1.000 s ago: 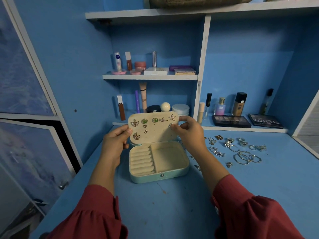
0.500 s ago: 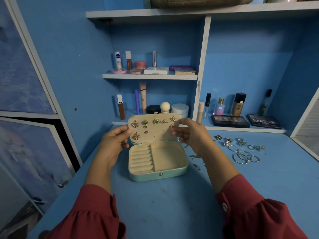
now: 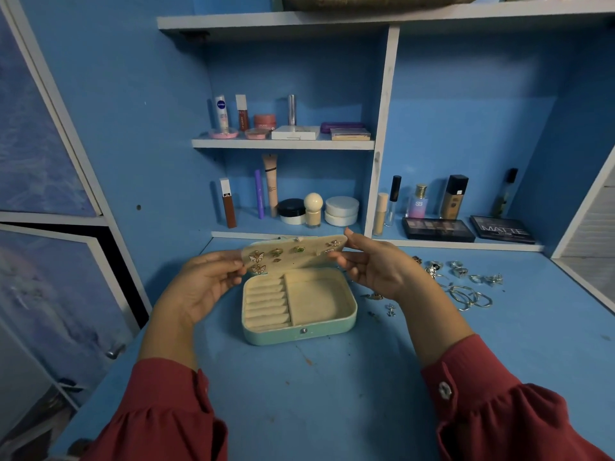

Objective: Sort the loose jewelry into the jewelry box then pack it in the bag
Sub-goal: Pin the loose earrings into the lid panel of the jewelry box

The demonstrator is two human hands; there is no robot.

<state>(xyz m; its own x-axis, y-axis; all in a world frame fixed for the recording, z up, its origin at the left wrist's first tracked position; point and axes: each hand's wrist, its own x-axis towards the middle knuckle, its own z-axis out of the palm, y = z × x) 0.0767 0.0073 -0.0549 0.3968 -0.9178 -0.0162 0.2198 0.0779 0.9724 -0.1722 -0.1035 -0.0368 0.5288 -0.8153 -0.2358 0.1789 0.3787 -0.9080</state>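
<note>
- Sorting stage: the jewelry box (image 3: 299, 307) sat open on the blue surface (image 3: 332, 394), tray compartments bare, with its earring panel (image 3: 293, 254) carrying several studs.
- Left hand (image 3: 203, 284) pinched the panel's left edge between thumb and fingers.
- Right hand (image 3: 372, 267), fingers loosely extended, touched the panel's right corner; a firm grip could not be confirmed.
- Loose jewelry (image 3: 466, 287) lay on the surface right of the box, well apart from it.
- Next move, as judged: settling the panel, then reaching right for small pieces, demanding fine pinches.
</note>
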